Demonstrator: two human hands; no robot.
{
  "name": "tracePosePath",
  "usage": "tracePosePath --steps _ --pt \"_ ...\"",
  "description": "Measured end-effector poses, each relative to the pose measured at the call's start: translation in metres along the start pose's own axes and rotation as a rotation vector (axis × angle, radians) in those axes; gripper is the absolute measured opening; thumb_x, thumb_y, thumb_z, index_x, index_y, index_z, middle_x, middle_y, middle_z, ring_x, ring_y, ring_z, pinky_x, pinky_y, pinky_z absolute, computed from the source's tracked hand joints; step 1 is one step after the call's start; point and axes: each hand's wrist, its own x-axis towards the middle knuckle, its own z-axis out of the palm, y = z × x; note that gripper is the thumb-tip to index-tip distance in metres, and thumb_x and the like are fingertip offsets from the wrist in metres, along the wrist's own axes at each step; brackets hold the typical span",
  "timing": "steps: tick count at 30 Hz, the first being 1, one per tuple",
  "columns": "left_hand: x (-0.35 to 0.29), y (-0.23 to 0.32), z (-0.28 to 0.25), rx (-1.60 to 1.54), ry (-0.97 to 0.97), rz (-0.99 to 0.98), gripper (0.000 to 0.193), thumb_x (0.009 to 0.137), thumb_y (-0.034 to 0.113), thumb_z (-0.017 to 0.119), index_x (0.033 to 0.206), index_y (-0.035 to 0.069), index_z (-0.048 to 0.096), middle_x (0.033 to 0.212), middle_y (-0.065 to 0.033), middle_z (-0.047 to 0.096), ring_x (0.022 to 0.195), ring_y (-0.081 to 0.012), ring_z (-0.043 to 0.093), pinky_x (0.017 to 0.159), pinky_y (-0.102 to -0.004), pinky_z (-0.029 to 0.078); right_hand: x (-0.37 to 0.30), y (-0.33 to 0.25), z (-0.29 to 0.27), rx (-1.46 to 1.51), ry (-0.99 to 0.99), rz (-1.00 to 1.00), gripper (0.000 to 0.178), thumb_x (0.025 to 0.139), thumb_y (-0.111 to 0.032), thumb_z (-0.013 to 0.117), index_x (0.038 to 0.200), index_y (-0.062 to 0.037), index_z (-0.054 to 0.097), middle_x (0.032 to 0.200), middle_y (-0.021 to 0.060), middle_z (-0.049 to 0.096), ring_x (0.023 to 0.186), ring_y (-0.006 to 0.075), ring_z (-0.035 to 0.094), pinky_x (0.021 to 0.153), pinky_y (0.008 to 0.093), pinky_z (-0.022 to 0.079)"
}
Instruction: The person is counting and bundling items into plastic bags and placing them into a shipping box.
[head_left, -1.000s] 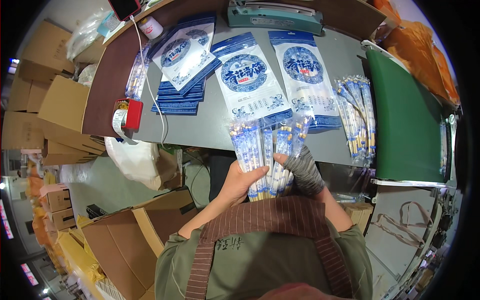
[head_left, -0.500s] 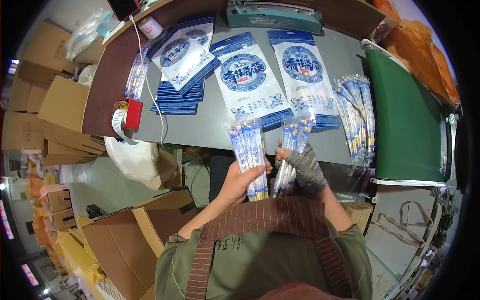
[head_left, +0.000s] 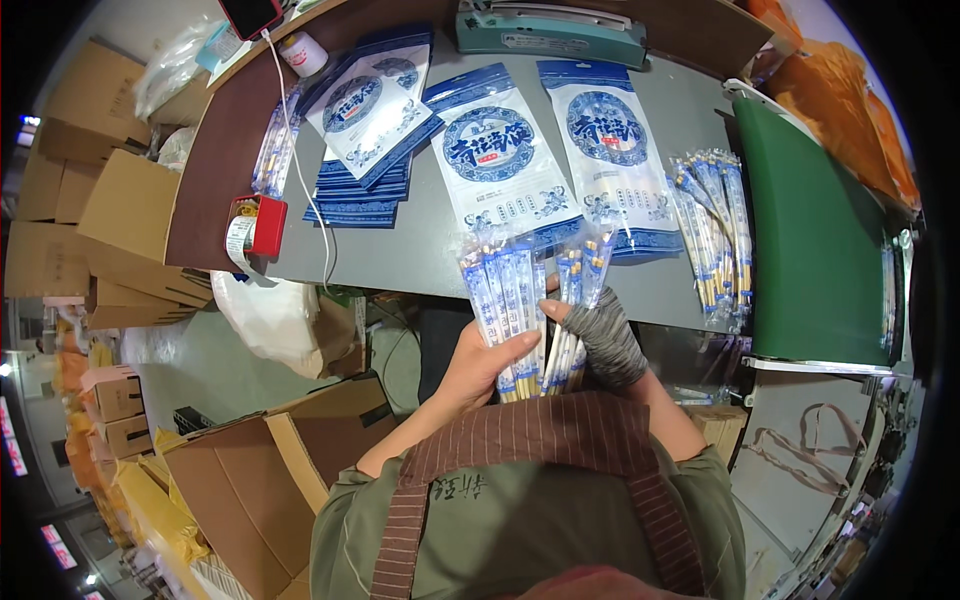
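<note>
At the near edge of the grey table [head_left: 390, 255]: left stick bundle [head_left: 503, 295] and right stick bundle [head_left: 570, 345], slim, straight, film-wrapped, glossy, blue-printed, held just beside each other. I log the left hand [head_left: 480, 358] clasping its lot, thumb laid across; the right hand [head_left: 608, 340], in mottled grey knit, curled round the other, some fingers hidden from me. Beyond: flat, shiny blue-and-white pouches [head_left: 505, 195]; red open box [head_left: 267, 230] holding white paper [head_left: 241, 235]; lower left, open brown cardboard carton [head_left: 235, 500].
</note>
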Motion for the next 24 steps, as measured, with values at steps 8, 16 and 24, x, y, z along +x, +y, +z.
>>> tracePosePath --steps 8,16,24 --pt "0.000 -0.012 -0.021 0.111 0.036 -0.044 0.040 0.086 0.001 0.061 0.125 -0.003 0.052 0.120 -0.0117 0.060 0.106 -0.0172 0.059 0.091 -0.0335 0.048 -0.003 -0.003 0.001 -0.022 0.038 -0.023 0.031 0.081 -0.012 0.067 0.109 -0.0028 0.057 0.097 0.0058 0.062 0.087 0.0138 0.060 0.077 0.0288 0.051" --pt "-0.001 -0.014 -0.018 0.001 0.059 -0.019 0.035 0.087 0.000 0.057 0.121 -0.004 0.053 0.113 -0.0112 0.062 0.101 -0.0178 0.061 0.088 -0.0318 0.049 -0.003 0.000 -0.003 -0.010 -0.004 0.002 0.034 0.084 -0.016 0.065 0.114 -0.0024 0.056 0.096 0.0059 0.063 0.083 0.0128 0.060 0.073 0.0283 0.051" --pt "-0.002 -0.009 -0.011 0.076 0.070 0.012 0.035 0.085 -0.004 0.060 0.119 -0.003 0.055 0.112 -0.0111 0.063 0.099 -0.0167 0.062 0.086 -0.0316 0.050 0.000 0.001 -0.002 -0.012 0.028 0.003 0.039 0.084 -0.008 0.064 0.120 -0.0005 0.053 0.107 0.0081 0.062 0.095 0.0172 0.061 0.085 0.0320 0.051"
